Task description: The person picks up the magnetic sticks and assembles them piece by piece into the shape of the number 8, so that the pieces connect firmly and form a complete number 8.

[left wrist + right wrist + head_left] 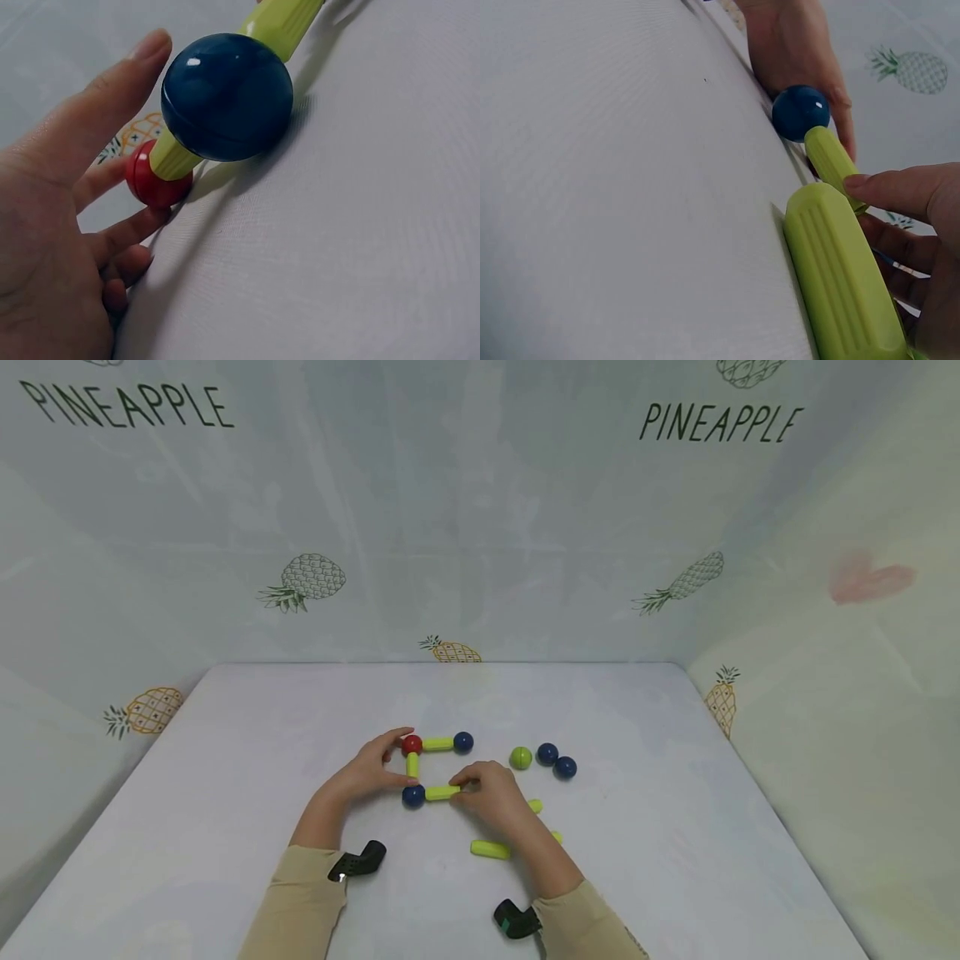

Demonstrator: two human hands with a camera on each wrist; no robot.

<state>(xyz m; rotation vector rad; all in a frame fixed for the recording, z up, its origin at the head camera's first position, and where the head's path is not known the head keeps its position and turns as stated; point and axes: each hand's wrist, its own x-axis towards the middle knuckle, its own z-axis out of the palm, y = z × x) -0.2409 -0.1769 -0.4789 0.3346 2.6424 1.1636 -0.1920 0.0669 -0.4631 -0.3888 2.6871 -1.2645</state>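
Note:
Two balls and a short yellow-green rod [412,765] form one side of a magnetic-looking ball-and-rod piece, with a red ball [412,745] at its far corner and a blue ball [413,797] at its near corner. My left hand [366,771] holds this side, fingers against the red ball and thumb beside the blue ball [227,97]. From the near corner another yellow-green rod [440,793] points right. Its free end is pinched between the thumb and fingers of my right hand [491,792]. A far rod [438,744] joins the red ball to a second blue ball [463,742].
Right of the piece lie a green ball [521,757] and two loose blue balls [547,754]. A loose yellow-green rod [490,849] lies left of my right forearm; more rods [535,806] show partly behind it. Pineapple-printed cloth [480,527] hangs behind the white table [675,827].

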